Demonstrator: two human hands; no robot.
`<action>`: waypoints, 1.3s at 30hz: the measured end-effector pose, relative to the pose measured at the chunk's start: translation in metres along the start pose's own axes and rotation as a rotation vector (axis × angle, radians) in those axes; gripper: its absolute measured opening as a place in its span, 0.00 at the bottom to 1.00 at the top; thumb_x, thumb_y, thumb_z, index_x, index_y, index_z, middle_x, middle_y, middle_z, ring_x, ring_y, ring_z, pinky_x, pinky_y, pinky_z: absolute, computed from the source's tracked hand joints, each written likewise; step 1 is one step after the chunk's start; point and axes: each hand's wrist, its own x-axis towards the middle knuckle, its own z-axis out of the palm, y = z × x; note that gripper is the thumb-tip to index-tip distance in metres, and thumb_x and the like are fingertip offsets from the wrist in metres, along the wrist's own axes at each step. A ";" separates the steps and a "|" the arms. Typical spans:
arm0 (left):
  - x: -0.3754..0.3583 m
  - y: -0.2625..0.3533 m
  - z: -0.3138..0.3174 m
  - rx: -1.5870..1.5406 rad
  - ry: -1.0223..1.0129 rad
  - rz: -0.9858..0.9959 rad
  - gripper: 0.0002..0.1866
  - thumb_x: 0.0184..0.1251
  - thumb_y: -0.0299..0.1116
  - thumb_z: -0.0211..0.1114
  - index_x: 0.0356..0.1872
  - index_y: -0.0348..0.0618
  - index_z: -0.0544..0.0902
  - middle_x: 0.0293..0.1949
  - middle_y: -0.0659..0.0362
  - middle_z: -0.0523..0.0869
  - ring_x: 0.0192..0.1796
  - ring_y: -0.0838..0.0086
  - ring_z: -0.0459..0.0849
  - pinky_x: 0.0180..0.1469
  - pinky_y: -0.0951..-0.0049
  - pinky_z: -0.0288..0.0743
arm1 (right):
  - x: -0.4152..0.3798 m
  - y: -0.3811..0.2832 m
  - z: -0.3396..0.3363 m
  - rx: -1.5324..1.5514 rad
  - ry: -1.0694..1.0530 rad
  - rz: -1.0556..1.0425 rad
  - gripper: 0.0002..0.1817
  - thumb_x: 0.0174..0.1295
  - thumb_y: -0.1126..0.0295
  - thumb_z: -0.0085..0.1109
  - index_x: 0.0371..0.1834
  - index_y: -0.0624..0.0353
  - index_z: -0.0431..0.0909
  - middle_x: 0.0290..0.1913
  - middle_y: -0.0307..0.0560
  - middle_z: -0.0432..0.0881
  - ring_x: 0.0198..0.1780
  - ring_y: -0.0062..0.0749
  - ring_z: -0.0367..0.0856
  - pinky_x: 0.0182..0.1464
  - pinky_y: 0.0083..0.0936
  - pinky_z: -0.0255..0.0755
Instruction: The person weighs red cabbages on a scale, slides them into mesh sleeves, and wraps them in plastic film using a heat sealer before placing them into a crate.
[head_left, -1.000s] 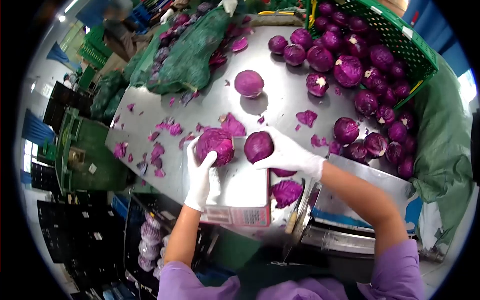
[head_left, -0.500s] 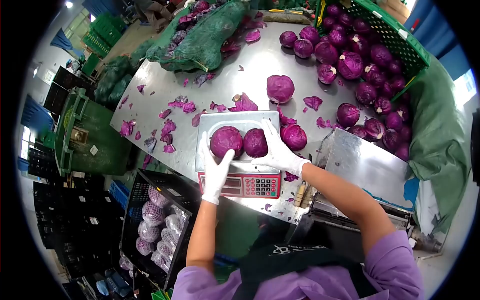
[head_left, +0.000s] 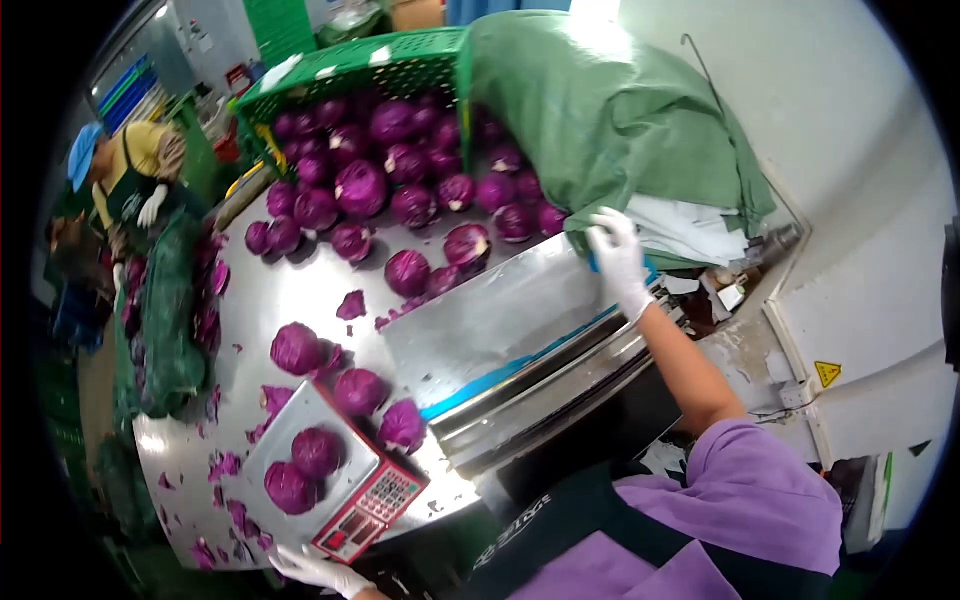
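Two red cabbages (head_left: 317, 452) rest on the plate of a red-and-silver weighing scale (head_left: 372, 508). My left hand (head_left: 322, 572), in a white glove, is beside the scale's near left corner with its fingers stretched out and nothing in them. Far to the right, my right hand (head_left: 622, 265), also gloved, reaches to the far end of a metal-topped machine (head_left: 490, 310), by the edge of a green cloth (head_left: 600, 110). Its fingers look loosely bent and apart, with no held thing visible. White sheets (head_left: 680, 232) lie just right of it.
A green crate (head_left: 360, 50) lies tipped, spilling many red cabbages (head_left: 361, 188) over the metal table (head_left: 235, 310). Three more cabbages (head_left: 297, 349) sit near the scale, amid torn leaves. A green mesh sack (head_left: 172, 320) lies at left, a co-worker (head_left: 140, 165) behind it.
My view has swung to the right. Both hands have left the two cabbages on the scale; the right has moved out to the machine's far end, the left to the scale's near side.
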 end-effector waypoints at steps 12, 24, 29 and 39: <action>-0.065 0.061 0.045 0.036 -0.071 0.105 0.22 0.77 0.39 0.58 0.67 0.44 0.69 0.63 0.52 0.73 0.58 0.61 0.74 0.59 0.57 0.73 | 0.087 0.181 -0.030 -0.774 -0.124 -0.282 0.18 0.55 0.69 0.65 0.50 0.60 0.82 0.41 0.58 0.86 0.44 0.55 0.84 0.50 0.43 0.77; -0.109 0.107 0.073 0.118 -0.235 0.328 0.20 0.78 0.31 0.53 0.65 0.32 0.70 0.62 0.48 0.76 0.65 0.61 0.75 0.70 0.60 0.67 | 0.075 0.076 -0.160 -0.354 -0.459 0.003 0.04 0.56 0.74 0.59 0.31 0.62 0.81 0.34 0.57 0.83 0.38 0.47 0.84 0.43 0.34 0.77; -0.204 0.167 0.130 -0.205 -0.882 0.537 0.27 0.63 0.24 0.59 0.65 0.34 0.72 0.63 0.50 0.75 0.65 0.62 0.74 0.71 0.61 0.65 | 0.012 -0.112 -0.134 0.259 -0.933 0.020 0.03 0.56 0.76 0.63 0.29 0.64 0.80 0.30 0.43 0.82 0.34 0.23 0.79 0.39 0.24 0.74; -0.206 0.183 0.137 -1.002 -1.007 -0.818 0.32 0.79 0.54 0.48 0.68 0.36 0.67 0.44 0.56 0.81 0.40 0.73 0.78 0.37 0.74 0.75 | -0.121 -0.264 -0.012 0.976 -1.237 0.383 0.18 0.63 0.76 0.63 0.57 0.63 0.76 0.40 0.37 0.79 0.38 0.18 0.78 0.42 0.19 0.74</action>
